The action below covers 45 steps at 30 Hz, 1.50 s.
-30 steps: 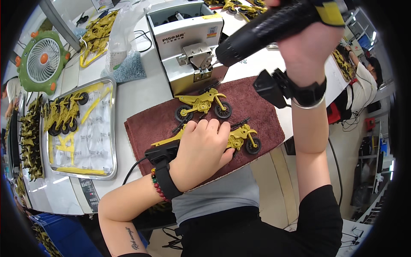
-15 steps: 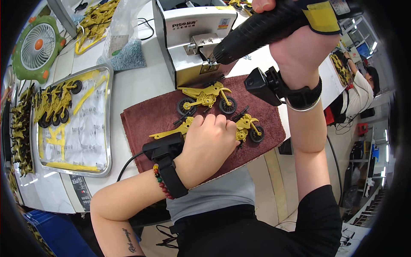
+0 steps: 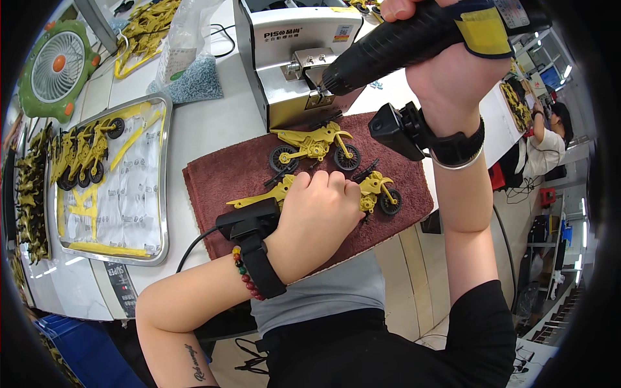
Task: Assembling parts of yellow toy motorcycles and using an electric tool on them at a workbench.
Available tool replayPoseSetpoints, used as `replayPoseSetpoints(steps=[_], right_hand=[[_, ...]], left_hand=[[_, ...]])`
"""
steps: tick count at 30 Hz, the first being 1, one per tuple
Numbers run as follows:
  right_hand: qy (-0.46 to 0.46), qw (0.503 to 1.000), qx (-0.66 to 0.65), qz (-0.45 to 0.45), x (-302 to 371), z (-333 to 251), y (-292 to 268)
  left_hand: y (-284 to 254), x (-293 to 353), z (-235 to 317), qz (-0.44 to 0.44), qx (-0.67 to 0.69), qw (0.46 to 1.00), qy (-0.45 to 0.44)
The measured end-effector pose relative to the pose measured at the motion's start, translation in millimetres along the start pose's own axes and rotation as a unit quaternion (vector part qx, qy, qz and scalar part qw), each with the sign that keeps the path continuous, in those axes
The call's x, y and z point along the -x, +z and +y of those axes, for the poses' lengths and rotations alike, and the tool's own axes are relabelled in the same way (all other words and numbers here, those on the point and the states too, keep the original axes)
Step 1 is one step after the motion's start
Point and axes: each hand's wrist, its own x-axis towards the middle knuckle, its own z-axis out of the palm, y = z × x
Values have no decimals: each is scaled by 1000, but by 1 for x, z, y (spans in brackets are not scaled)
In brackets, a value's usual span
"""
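A yellow toy motorcycle [image 3: 376, 191] with black wheels lies on a brown towel [image 3: 217, 169]. My left hand [image 3: 321, 210] is closed over its middle; the fingertips are hidden beneath the hand. Just beyond lies a second yellow toy motorcycle [image 3: 312, 144], apart from my fingers. My right hand [image 3: 449, 77] is wrapped round a black electric screwdriver [image 3: 398, 48], held raised and slanting. The screwdriver's nose points down at the metal pick-up slot of a white screw feeder [image 3: 297, 39]. Its bit tip is too small to make out.
At the left, a metal tray [image 3: 165, 187] carries several toy motorcycles [image 3: 81, 155]. A bag of bluish screws [image 3: 194, 81] stands beside the feeder. A green fan [image 3: 59, 64] is at the far left. A co-worker [image 3: 546, 139] sits at the far right.
The view has shifted very slightly. Both hands keep their grips, and the screwdriver stays at the feeder's slot. At the far right, the co-worker's arm and head have moved a little.
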Motion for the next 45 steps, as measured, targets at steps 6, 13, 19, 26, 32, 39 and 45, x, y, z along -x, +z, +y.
replayPoseSetpoints(steps=[6,13,19,26,32,39,45], right_hand=[[3,1000,-9,-8,-2,3,-1],[62,997,-15,38,-2,-19,10],[132,976,-98,-145,-4,-64,-40],[176,982,-39,-62,58,-108,-46],[197,977,-15,-85,79,-103,-36],[195,980,0,-41,91,-92,-36],[197,975,27,-103,94,-86,-35]], left_hand=[[0,0,0,-3,1,1000,0],[1,-1,1,7,3,1000,-4],[-3,-2,2,1,13,1000,8],[-4,-2,1,8,21,1000,-5],[-3,-2,0,25,20,999,-4],[-1,-2,2,20,22,1000,-6],[4,0,1,1,-21,1000,-9]])
